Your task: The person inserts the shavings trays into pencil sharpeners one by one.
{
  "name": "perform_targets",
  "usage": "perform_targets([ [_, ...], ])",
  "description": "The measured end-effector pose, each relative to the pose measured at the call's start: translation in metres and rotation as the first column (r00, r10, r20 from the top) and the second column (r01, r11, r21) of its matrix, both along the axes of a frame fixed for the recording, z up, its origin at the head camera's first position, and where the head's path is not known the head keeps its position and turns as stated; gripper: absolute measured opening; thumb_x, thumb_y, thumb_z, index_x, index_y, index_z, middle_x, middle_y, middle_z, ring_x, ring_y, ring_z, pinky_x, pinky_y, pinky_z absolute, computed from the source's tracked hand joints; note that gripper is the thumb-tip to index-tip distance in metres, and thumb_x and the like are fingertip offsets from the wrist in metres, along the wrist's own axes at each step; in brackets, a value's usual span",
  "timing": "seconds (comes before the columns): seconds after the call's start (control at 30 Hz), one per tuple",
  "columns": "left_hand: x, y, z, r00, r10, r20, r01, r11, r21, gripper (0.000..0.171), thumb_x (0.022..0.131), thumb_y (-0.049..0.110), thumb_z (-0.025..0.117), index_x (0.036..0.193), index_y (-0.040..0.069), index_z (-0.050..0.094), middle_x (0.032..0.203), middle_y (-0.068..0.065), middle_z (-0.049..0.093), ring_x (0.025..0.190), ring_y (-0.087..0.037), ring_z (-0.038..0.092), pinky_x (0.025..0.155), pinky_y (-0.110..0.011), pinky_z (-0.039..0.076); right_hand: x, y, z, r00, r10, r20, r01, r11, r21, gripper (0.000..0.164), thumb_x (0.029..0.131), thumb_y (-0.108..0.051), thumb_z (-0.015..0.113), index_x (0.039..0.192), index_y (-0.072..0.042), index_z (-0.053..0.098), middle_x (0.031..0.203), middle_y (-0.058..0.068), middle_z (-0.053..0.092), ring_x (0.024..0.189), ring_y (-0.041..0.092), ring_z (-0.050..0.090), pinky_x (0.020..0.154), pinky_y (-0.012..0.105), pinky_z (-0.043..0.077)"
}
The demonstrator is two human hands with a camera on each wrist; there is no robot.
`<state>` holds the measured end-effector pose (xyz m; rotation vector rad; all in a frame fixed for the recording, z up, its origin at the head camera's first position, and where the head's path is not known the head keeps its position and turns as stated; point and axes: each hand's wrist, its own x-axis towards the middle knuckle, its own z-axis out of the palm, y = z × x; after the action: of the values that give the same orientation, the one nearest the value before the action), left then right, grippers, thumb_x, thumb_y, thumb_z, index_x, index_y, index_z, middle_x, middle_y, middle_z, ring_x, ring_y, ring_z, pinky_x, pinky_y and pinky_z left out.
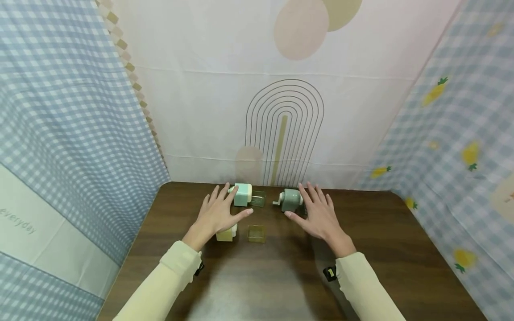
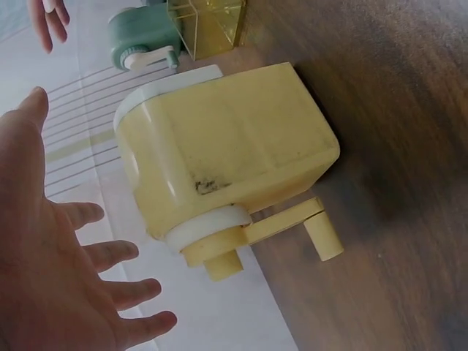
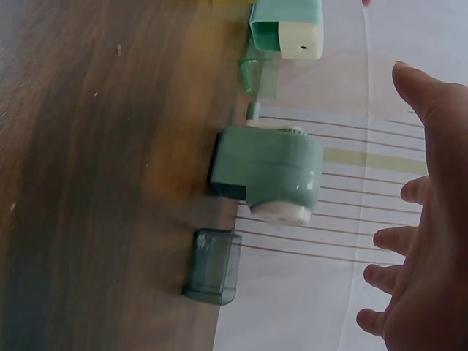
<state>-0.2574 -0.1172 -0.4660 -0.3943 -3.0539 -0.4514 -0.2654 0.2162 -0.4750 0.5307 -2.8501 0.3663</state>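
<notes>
Both hands are spread with nothing in them. My left hand [image 1: 217, 216] reaches over the left side of the group, its fingers overlapping a mint crank pencil sharpener [image 1: 242, 195] in the head view. Below that palm stands a yellow pencil sharpener [image 2: 227, 139] with a side crank, partly hidden by the hand from above. My right hand [image 1: 320, 218] is close by a dark green pencil sharpener [image 3: 270, 164], its fingers apart from it in the right wrist view. A dark clear shavings drawer [image 3: 212, 267] lies beside this sharpener, mostly hidden by the right hand from above.
A clear yellow drawer [image 1: 256, 240] sits right of the yellow sharpener. Next to the mint sharpener lies a clear green drawer [image 1: 259, 200]. The brown wooden table [image 1: 249, 285] ends at a white printed cloth [image 1: 209, 125], with checkered cloths at both sides.
</notes>
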Motion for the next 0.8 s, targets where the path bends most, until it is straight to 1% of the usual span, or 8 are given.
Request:
perform_targets([
  [0.13, -0.002, 0.0, 0.002, 1.0, -0.003, 0.017, 0.003, 1.0, 0.0, 0.101, 0.087, 0.089, 0.031, 0.164, 0.024, 0.017, 0.17, -0.01, 0.013, 0.152, -0.041, 0.01, 0.121, -0.065, 0.016, -0.003, -0.006, 0.001, 1.0, 0.007, -0.003, -0.007, 1.0, 0.004, 0.098, 0.091, -0.077, 0.05, 0.164, -0.021, 0.017, 0.168, 0.018, 0.019, 0.152, 0.042, 0.011, 0.116, 0.072, 0.014],
  [0.27, -0.006, -0.001, 0.004, 0.999, -0.003, 0.033, 0.003, 1.0, 0.015, 0.1, 0.088, 0.089, 0.032, 0.164, 0.025, 0.016, 0.17, -0.011, 0.012, 0.152, -0.04, 0.009, 0.12, -0.065, 0.018, -0.007, -0.012, 0.002, 1.0, 0.018, -0.005, -0.018, 1.0, -0.002, 0.098, 0.09, -0.077, 0.051, 0.164, -0.02, 0.02, 0.167, 0.018, 0.02, 0.152, 0.042, 0.011, 0.117, 0.071, 0.014],
  [0.37, -0.012, -0.001, 0.006, 0.999, -0.008, 0.047, 0.006, 1.0, 0.03, 0.1, 0.088, 0.088, 0.034, 0.164, 0.026, 0.015, 0.17, -0.011, 0.013, 0.153, -0.04, 0.009, 0.119, -0.065, 0.02, -0.013, -0.017, 0.002, 1.0, 0.03, -0.003, -0.03, 0.999, 0.013, 0.098, 0.09, -0.078, 0.049, 0.164, -0.018, 0.021, 0.167, 0.019, 0.021, 0.152, 0.042, 0.012, 0.117, 0.071, 0.014],
  [0.47, -0.02, 0.001, 0.009, 0.999, -0.019, 0.047, 0.016, 0.999, 0.05, 0.099, 0.089, 0.086, 0.038, 0.164, 0.025, 0.018, 0.169, -0.012, 0.016, 0.152, -0.04, 0.011, 0.118, -0.066, 0.024, -0.02, -0.024, 0.003, 0.999, 0.048, -0.005, -0.047, 0.999, 0.027, 0.099, 0.09, -0.078, 0.049, 0.163, -0.016, 0.022, 0.166, 0.019, 0.023, 0.151, 0.042, 0.014, 0.116, 0.071, 0.017],
  [0.53, -0.025, 0.003, 0.011, 0.999, -0.023, 0.044, 0.02, 0.998, 0.058, 0.097, 0.089, 0.084, 0.041, 0.164, 0.025, 0.019, 0.168, -0.012, 0.019, 0.152, -0.039, 0.015, 0.116, -0.066, 0.027, -0.025, -0.029, 0.005, 0.998, 0.062, -0.004, -0.062, 0.997, 0.036, 0.1, 0.09, -0.078, 0.051, 0.163, -0.016, 0.023, 0.165, 0.019, 0.025, 0.151, 0.041, 0.016, 0.115, 0.071, 0.019],
  [0.67, -0.035, 0.01, 0.011, 0.998, -0.043, 0.043, 0.039, 0.996, 0.086, 0.094, 0.092, 0.076, 0.05, 0.163, 0.022, 0.022, 0.167, -0.013, 0.023, 0.15, -0.039, 0.02, 0.114, -0.066, 0.031, -0.033, -0.041, 0.006, 0.994, 0.106, 0.001, -0.105, 0.992, 0.072, 0.104, 0.087, -0.075, 0.059, 0.163, -0.014, 0.023, 0.164, 0.02, 0.029, 0.149, 0.043, 0.02, 0.114, 0.071, 0.023],
  [0.8, -0.043, 0.019, 0.009, 0.997, -0.043, 0.067, 0.037, 0.996, 0.081, 0.091, 0.093, 0.07, 0.055, 0.163, 0.022, 0.023, 0.166, -0.014, 0.025, 0.15, -0.038, 0.021, 0.115, -0.065, 0.031, -0.042, -0.053, 0.004, 0.988, 0.157, 0.009, -0.157, 0.981, 0.115, 0.106, 0.085, -0.072, 0.065, 0.162, -0.012, 0.025, 0.163, 0.021, 0.03, 0.148, 0.043, 0.025, 0.114, 0.069, 0.026],
])
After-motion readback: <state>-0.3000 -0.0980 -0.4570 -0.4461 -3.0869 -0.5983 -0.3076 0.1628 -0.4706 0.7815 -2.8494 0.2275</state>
